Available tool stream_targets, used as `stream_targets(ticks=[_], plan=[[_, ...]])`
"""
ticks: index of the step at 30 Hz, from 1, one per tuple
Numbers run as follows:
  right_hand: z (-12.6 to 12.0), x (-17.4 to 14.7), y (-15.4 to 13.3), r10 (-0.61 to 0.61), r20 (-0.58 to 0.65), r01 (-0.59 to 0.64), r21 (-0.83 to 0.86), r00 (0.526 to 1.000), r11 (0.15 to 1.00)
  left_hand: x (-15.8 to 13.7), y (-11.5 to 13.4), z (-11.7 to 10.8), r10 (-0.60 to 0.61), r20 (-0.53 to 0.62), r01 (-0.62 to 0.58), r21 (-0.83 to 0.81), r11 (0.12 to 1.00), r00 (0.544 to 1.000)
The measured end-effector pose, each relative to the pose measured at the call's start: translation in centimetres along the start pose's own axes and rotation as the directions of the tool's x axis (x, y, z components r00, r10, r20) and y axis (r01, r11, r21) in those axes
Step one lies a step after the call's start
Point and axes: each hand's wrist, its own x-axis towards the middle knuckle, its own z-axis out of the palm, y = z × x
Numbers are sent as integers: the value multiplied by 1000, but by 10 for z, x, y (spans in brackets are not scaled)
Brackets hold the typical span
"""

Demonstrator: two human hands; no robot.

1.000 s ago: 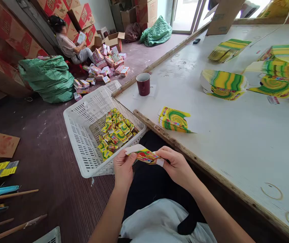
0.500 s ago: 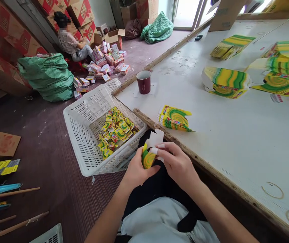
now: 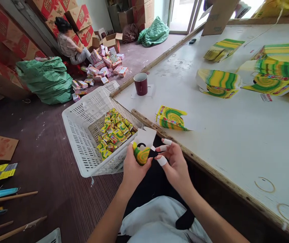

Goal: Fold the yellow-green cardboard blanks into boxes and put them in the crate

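Note:
My left hand is closed round a small yellow-and-green paper carton, held above my lap beside the table edge. The carton's white inner flap stands up, and a round dark hole shows in it. My right hand has its fingers apart, with white tape round several fingertips. One taped fingertip is at the carton's right edge; whether it touches cannot be made out. To the left, a white plastic basket holds many small yellow-green cartons. A stack of flat cartons lies on the table close to its edge.
The white table has a raised wooden edge. On it are a maroon mug, more carton stacks and rubber bands. Across the floor, a person sits by piled pink boxes and a green sack.
My right hand has drawn back from the carton and its fingers have spread. The carton in my left hand has moved slightly left, its white flap more in view.

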Motion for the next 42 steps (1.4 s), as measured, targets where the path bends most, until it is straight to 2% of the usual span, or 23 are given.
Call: stream_targets(ticks=[3, 6, 7, 9, 11, 12, 13, 15, 19, 22, 24, 28, 32, 35, 37, 40, 42], plan=[[-16, 26, -15, 62, 84, -55, -76, 995, 996, -1, -4, -3, 144, 77, -147, 28, 989, 987], [-19, 40, -21, 241, 192, -258, 68, 951, 964, -6, -6, -2, 205, 134, -202, -31, 979, 970], [-17, 41, -20, 321, 239, -364, 165, 916, 917, -7, -6, -1, 203, 140, -196, -65, 978, 969], [-8, 36, -13, 448, 368, -566, 337, 815, 753, -11, -5, 2, 189, 143, -169, -142, 975, 971], [2, 26, -3, 491, 483, -684, 420, 725, 596, -13, -4, 6, 162, 148, -131, -196, 972, 976], [6, 21, 2, 491, 515, -708, 433, 703, 558, -13, -4, 7, 148, 153, -114, -210, 971, 977], [8, 17, 7, 484, 524, -709, 437, 701, 553, -13, -4, 8, 136, 157, -100, -214, 972, 978], [8, 11, 14, 453, 502, -667, 427, 737, 611, -11, -4, 8, 120, 170, -83, -208, 975, 978], [-8, 15, 13, 330, 426, -490, 350, 842, 798, -4, -4, 5, 94, 207, -67, -133, 989, 974], [-16, 21, 5, 299, 357, -406, 279, 885, 870, -2, -4, 5, 125, 253, -119, -39, 992, 959], [-16, 24, 2, 324, 340, -417, 250, 883, 874, -4, -5, 7, 175, 281, -190, 28, 981, 944], [-9, 23, 7, 395, 362, -478, 176, 844, 860, -12, -7, 11, 258, 296, -302, 112, 947, 920], [-8, 19, 16, 330, 383, -392, 96, 863, 915, -13, -5, 10, 204, 289, -261, 176, 949, 936], [-8, 11, 15, 221, 386, -217, -54, 896, 975, -9, -2, 9, 91, 314, -152, 177, 972, 945], [-7, 5, 12, 95, 406, 6, -241, 909, 970, -6, -2, 11, 41, 359, -108, 167, 980, 932], [-4, 0, 12, -91, 448, 278, -373, 890, 885, -6, -4, 15, 99, 380, -155, 121, 980, 920], [-5, 3, 15, -165, 420, 336, -374, 892, 864, -7, -6, 14, 147, 312, -181, 83, 980, 939]])
